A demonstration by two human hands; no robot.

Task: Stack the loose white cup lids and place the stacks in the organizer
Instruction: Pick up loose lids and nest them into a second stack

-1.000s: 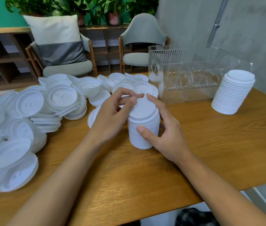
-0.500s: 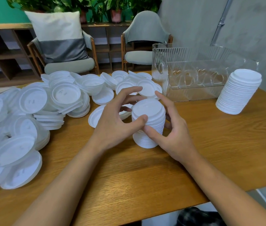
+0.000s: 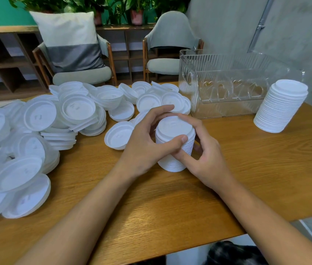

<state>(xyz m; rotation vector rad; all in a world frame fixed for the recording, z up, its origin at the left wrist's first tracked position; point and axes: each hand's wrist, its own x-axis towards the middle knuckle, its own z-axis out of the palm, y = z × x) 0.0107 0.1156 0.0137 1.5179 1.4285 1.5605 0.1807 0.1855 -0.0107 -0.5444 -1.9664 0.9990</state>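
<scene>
Early in the job: two stacks built, nothing seen inside the organizer yet.

Far left of the organizer [image 3: 218,77], a big heap of loose lids [image 3: 36,131] sprawls over the counter [image 3: 170,207], so by my reckoning most of the stacking is left to do. Just left of the organizer and in front of it, the left hand [image 3: 147,146] and right hand [image 3: 208,161] both curl around a short stack [image 3: 174,129] standing on the counter, gripping it from either side, thumbs meeting at its front. The clear organizer itself shows no lids inside. Just right of it stands a taller finished stack [image 3: 281,108], leaning a little, not yet put away.
</scene>
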